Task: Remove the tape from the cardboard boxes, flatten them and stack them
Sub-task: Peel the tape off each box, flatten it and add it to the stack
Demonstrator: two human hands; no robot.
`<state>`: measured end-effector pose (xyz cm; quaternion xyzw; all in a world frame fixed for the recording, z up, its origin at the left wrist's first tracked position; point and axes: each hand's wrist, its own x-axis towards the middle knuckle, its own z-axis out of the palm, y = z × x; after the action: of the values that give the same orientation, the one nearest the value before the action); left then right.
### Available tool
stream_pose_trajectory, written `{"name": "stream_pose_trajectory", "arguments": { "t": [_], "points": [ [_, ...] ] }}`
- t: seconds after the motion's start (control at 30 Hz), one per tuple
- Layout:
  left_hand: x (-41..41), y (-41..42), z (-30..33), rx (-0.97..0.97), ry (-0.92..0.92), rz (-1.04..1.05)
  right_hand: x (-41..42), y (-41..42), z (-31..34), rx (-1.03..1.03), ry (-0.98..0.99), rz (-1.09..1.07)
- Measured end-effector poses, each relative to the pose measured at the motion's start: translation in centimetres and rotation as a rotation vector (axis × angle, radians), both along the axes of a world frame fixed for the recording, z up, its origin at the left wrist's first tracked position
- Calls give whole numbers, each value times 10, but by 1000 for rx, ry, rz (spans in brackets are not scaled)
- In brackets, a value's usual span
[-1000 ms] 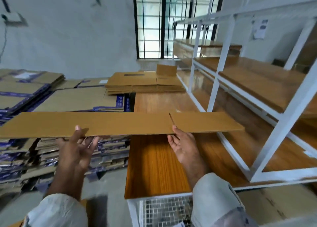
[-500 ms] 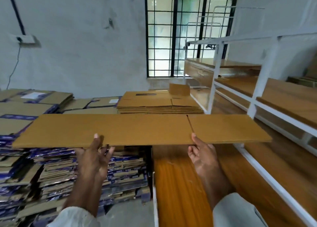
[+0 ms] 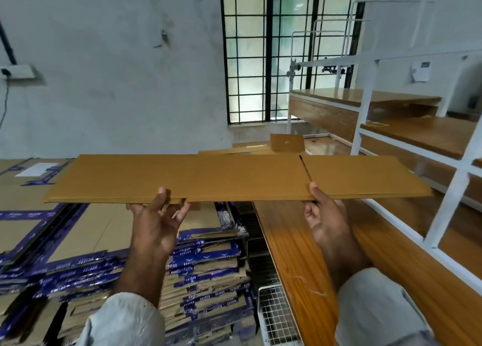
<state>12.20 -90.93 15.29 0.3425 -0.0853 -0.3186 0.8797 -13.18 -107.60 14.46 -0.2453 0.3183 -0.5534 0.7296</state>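
A flattened brown cardboard box (image 3: 221, 176) lies level in the air in front of me, stretching almost across the view, with a slit near its right third. My left hand (image 3: 156, 217) grips its near edge left of the middle, thumb on top and fingers underneath. My right hand (image 3: 322, 212) grips the near edge just below the slit in the same way. Behind the held box, a stack of plain flattened boxes (image 3: 250, 148) rests on the wooden bench, with one small flap (image 3: 287, 142) standing up on it.
Piles of flattened boxes with blue tape and print (image 3: 206, 272) fill the left side, low down. A long wooden bench (image 3: 313, 254) runs ahead on the right beside a white metal rack with wooden shelves (image 3: 417, 134). A wire basket (image 3: 276, 314) sits below. A barred window (image 3: 276, 58) is ahead.
The held box has risen relative to the room and now hides most of the plain stack behind it. The view has tilted up and closed in on the window. Both grips are unchanged.
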Motion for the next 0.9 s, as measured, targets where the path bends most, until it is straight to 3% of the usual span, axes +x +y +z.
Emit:
{"name": "stream_pose_trajectory", "arguments": {
  "t": [0.3,0.7,0.8,0.9],
  "points": [
    [94,-119,-7,13,-24,102,112,-124,-2,-57,28,-53],
    [255,-405,-9,-10,44,40,248,-416,14,-46,38,-9],
    [270,-465,-23,-14,1,-21,267,-485,-6,-39,18,54],
    [283,-507,-63,110,7,-77,277,-536,-47,34,141,80]
  ]
}}
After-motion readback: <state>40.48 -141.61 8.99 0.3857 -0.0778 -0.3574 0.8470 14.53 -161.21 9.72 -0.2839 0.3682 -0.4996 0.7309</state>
